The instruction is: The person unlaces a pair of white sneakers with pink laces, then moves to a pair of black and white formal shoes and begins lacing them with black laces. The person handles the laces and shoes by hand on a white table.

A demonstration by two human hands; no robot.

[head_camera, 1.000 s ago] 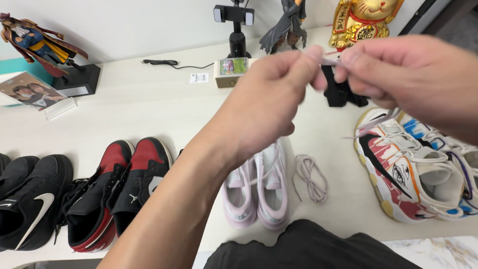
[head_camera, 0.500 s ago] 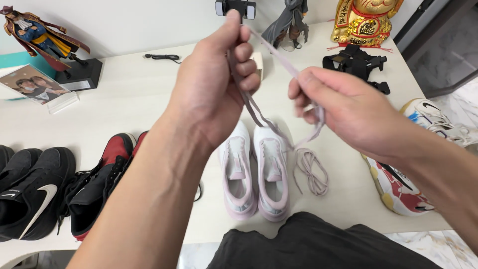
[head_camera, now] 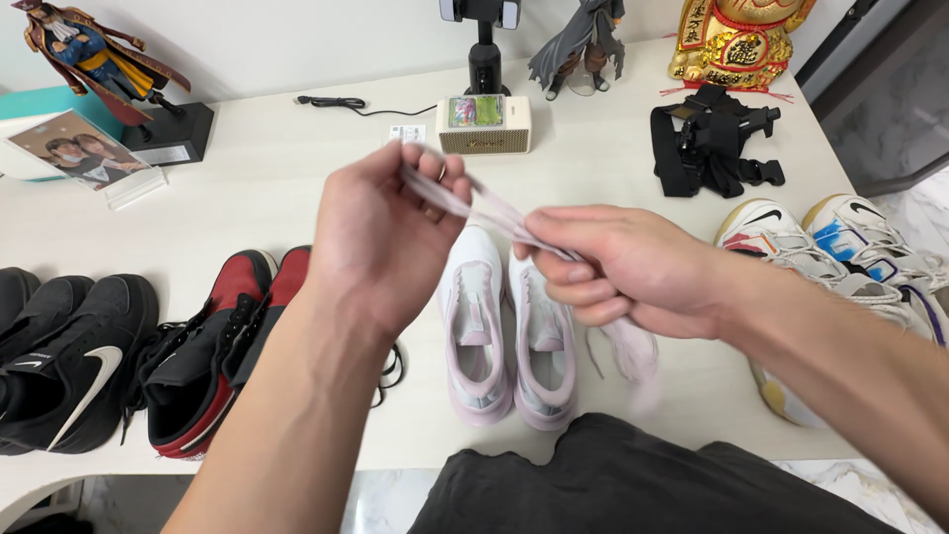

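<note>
A pale pink shoelace (head_camera: pixel 484 210) is stretched between both hands above the white table (head_camera: pixel 277 208). My left hand (head_camera: pixel 381 232) pinches one end near its fingertips. My right hand (head_camera: pixel 618 267) is closed around the other part, and the lace's loose end blurs below it. Under the hands stands a pair of white and pale pink sneakers (head_camera: pixel 504 326) without laces, toes pointing away from me. A second coiled pink lace lies just right of that pair, mostly hidden by my right hand.
Red and black sneakers (head_camera: pixel 222 346) and black sneakers (head_camera: pixel 64 361) stand at the left, multicoloured white sneakers (head_camera: pixel 840 267) at the right. Behind are a small speaker (head_camera: pixel 484 124), a phone stand (head_camera: pixel 482 49), black straps (head_camera: pixel 712 148), figurines, a gold cat statue (head_camera: pixel 736 40) and a framed photo (head_camera: pixel 74 148).
Both hands have dropped lower and drawn the lace out between them. Earlier the left hand held it high near the phone stand; now the lace runs nearly level.
</note>
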